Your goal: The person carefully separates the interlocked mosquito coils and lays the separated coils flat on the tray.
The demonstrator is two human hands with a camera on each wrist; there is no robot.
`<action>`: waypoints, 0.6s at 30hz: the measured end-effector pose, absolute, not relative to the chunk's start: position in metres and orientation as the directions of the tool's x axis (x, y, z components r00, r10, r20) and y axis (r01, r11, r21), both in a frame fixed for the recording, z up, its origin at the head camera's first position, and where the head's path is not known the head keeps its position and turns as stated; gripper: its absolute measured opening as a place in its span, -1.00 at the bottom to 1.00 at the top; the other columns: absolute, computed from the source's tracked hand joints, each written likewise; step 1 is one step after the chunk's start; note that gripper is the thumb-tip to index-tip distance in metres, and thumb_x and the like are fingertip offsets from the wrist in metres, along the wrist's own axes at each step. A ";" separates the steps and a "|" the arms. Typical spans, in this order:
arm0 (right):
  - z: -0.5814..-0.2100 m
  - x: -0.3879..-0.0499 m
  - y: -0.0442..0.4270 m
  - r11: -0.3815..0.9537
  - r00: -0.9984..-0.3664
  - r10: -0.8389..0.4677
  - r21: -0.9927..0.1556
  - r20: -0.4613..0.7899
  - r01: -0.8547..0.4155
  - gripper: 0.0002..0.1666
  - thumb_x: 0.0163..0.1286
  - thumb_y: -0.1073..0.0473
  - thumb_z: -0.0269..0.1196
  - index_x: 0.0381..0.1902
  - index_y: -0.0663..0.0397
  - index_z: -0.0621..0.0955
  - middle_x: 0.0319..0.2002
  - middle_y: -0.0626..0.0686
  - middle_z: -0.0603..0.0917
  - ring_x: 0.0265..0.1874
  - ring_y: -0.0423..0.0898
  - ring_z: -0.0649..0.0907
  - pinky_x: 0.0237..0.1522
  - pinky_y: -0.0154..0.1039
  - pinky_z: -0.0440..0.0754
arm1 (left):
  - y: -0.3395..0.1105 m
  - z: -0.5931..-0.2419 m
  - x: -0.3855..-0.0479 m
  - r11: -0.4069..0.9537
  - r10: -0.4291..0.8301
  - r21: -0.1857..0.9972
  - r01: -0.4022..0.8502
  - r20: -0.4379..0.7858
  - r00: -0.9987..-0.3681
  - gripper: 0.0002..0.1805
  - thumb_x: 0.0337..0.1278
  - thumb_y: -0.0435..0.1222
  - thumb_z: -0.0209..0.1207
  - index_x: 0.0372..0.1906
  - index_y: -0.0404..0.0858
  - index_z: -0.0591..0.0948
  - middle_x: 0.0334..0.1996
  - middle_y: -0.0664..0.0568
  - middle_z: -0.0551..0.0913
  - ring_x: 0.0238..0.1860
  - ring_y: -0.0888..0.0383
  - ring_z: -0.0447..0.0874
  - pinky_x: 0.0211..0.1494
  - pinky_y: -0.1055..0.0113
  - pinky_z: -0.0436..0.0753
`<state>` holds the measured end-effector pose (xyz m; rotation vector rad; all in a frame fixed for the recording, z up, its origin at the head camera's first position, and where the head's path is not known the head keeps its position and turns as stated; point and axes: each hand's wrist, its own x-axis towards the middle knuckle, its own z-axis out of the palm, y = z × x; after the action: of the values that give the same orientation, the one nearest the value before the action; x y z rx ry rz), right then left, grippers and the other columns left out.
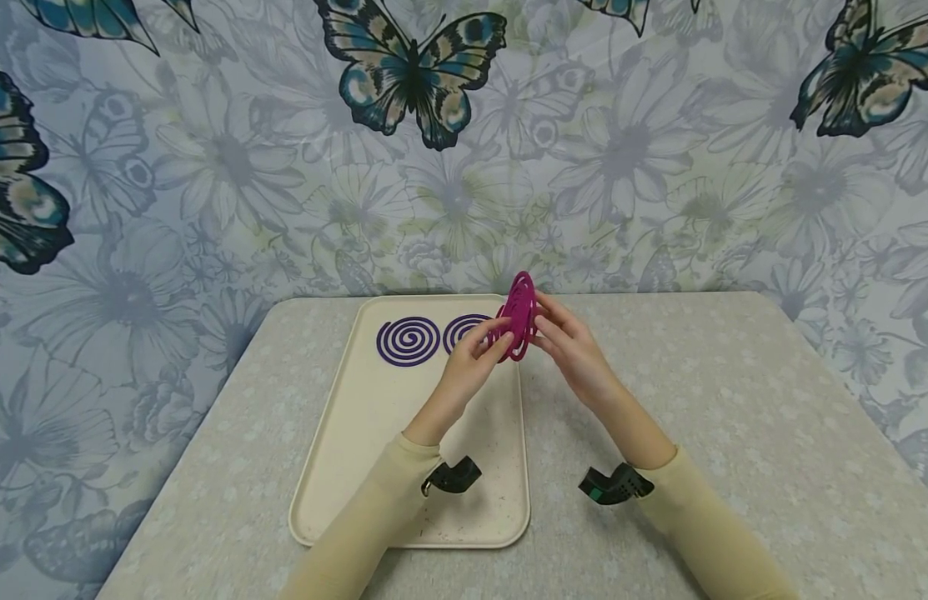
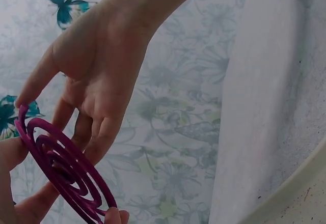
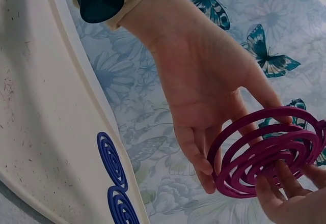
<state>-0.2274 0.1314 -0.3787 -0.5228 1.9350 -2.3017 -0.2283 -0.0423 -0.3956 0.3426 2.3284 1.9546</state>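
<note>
A magenta spiral coil [image 1: 521, 312] is held up edge-on above the far right corner of the tray. My left hand [image 1: 466, 367] pinches its near left side between thumb and fingers. From the other side, my right hand [image 1: 579, 362] has its bent fingertips on the coil's right edge. The right wrist view shows the loops of the magenta coil [image 3: 239, 170] spread apart, with fingers of both hands touching it. On the tray lie two flat purple spirals; the left spiral [image 1: 408, 341] shows fully, while the right one [image 1: 458, 329] is partly covered by my left hand.
A cream rectangular tray [image 1: 373, 467] with small dark specks lies on the pale patterned table [image 1: 696, 400]. Behind the table rises a wall with flowers and butterflies [image 1: 448, 192]. Each wrist carries a black strap [image 1: 617, 483].
</note>
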 end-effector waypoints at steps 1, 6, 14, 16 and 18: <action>-0.379 -0.228 0.131 -0.180 -0.937 -0.283 -0.971 0.207 -0.160 -0.39 0.51 0.16 -0.06 0.45 0.19 0.15 0.19 0.02 0.41 0.09 -0.28 0.50 0.13 -0.42 0.51 | -0.042 -0.396 -0.228 0.161 0.224 0.979 0.123 0.085 -0.971 -0.56 0.33 -0.12 0.08 0.26 -0.09 0.47 0.28 -0.04 0.43 0.12 -0.01 0.57 0.18 0.13 0.60; -0.383 -0.228 0.131 -0.072 -0.930 -0.272 -0.969 0.248 -0.237 -0.43 0.48 0.19 0.01 0.40 0.16 0.25 0.18 0.08 0.46 0.05 -0.25 0.52 0.09 -0.43 0.54 | -0.043 -0.396 -0.228 0.157 0.234 0.974 0.162 0.123 -0.964 -0.56 0.34 -0.18 0.08 0.27 -0.15 0.45 0.31 -0.09 0.36 0.18 -0.09 0.53 0.19 0.10 0.59; -0.385 -0.228 0.131 0.055 -0.893 -0.329 -0.938 0.307 -0.343 -0.28 0.36 0.22 0.20 0.43 0.05 0.24 0.31 0.17 0.41 0.09 -0.16 0.49 0.13 -0.31 0.56 | -0.046 -0.396 -0.229 0.130 0.219 0.979 0.160 0.129 -0.967 -0.56 0.30 -0.18 0.13 0.24 -0.17 0.48 0.30 -0.09 0.38 0.15 -0.10 0.53 0.14 0.16 0.63; -0.386 -0.228 0.132 0.032 -0.891 -0.334 -0.941 0.307 -0.336 -0.35 0.45 0.13 0.09 0.44 0.08 0.23 0.34 0.17 0.38 0.11 -0.17 0.50 0.18 -0.23 0.54 | -0.048 -0.395 -0.229 0.082 0.194 0.986 0.144 0.126 -0.973 -0.58 0.29 -0.20 0.14 0.22 -0.16 0.50 0.24 -0.07 0.44 0.08 -0.02 0.56 0.09 0.24 0.64; -0.386 -0.228 0.133 -0.014 -0.886 -0.342 -0.945 0.313 -0.328 -0.37 0.52 0.01 -0.04 0.44 0.14 0.21 0.37 0.18 0.34 0.18 -0.19 0.47 0.27 -0.16 0.47 | -0.049 -0.394 -0.230 0.009 0.177 0.992 0.123 0.120 -0.977 -0.60 0.29 -0.24 0.14 0.20 -0.18 0.51 0.19 -0.06 0.49 0.01 0.08 0.57 0.02 0.33 0.63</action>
<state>-0.2281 0.1327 -0.3858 -0.7463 2.1992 -2.1006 -0.2299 -0.0488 -0.3944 0.3280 2.2036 2.1597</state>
